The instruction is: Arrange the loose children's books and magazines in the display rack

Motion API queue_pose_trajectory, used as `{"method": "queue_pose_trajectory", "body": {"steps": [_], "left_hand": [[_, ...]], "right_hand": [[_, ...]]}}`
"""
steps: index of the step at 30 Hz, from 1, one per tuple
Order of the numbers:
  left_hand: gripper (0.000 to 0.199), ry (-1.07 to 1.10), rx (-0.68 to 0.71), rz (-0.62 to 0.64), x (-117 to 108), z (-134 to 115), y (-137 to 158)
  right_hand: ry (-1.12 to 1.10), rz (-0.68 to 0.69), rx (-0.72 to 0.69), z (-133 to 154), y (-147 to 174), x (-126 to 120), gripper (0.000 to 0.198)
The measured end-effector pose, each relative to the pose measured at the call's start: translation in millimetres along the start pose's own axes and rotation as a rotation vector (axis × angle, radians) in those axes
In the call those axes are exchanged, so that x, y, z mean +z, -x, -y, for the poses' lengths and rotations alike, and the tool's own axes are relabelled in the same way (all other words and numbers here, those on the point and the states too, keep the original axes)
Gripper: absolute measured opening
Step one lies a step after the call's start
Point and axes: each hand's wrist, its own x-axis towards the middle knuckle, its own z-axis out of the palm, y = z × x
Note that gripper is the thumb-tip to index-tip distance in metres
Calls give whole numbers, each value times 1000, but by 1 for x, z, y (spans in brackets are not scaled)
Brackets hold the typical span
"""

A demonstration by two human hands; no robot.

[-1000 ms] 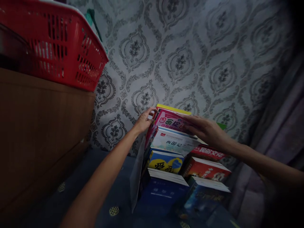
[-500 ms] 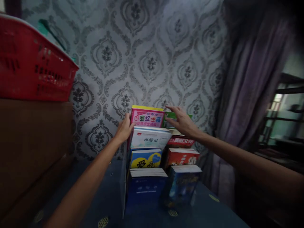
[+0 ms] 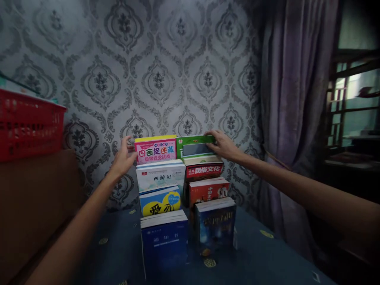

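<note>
Patterned wallpaper point(image 3: 157, 79) fills the background, with a purple curtain point(image 3: 297, 99) at the right and a red basket point(image 3: 29, 128) on a brown piece of furniture point(image 3: 38, 194) at the left. On a dark blue surface point(image 3: 118, 249), books stand in two stepped columns. The left column rises from a dark blue book point(image 3: 164, 249) through a blue-and-yellow book point(image 3: 160, 204) and a white book point(image 3: 160, 178) to a pink book point(image 3: 156, 152), with a yellow edge showing behind it. The right column has a dark book point(image 3: 215, 225), an orange-red book point(image 3: 204, 192), a red book point(image 3: 204, 170) and, at the back, a green book point(image 3: 192, 139) partly covered by a grey-blue piece point(image 3: 194, 149). The left hand point(image 3: 123, 157), fingers and thumb spread, is at the pink book's left edge. The right hand point(image 3: 224, 145) curves over the green book's right end; whether it grips cannot be told.
</note>
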Motion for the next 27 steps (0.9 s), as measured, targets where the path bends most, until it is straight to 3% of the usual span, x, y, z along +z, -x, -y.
{"method": "queue_pose_trajectory", "body": {"steps": [2, 4, 7, 9, 13, 19, 23, 27], "left_hand": [[52, -201, 84, -118, -1, -29, -6], [41, -351, 214, -129, 8, -65, -11], [33, -485, 386, 33, 36, -111, -16], [33, -563, 441, 154, 55, -126, -20], [46, -661, 412, 273, 75, -125, -30], [52, -688, 226, 316, 65, -112, -54], [36, -628, 297, 305, 69, -111, -70], [31, -549, 424, 420, 78, -107, -86]], "right_hand": [[-54, -51, -16, 0, 8, -3, 33], [-92, -82, -16, 1, 15, -6, 33], [-99, -124, 5, 3, 25, -6, 32], [-89, -176, 19, 7, 30, -6, 30], [-98, -221, -17, 13, 36, -6, 29], [-164, -103, -36, 12, 35, -14, 26], [-162, -129, -105, 10, 36, -17, 23], [-132, -163, -168, 9, 37, -18, 31]]}}
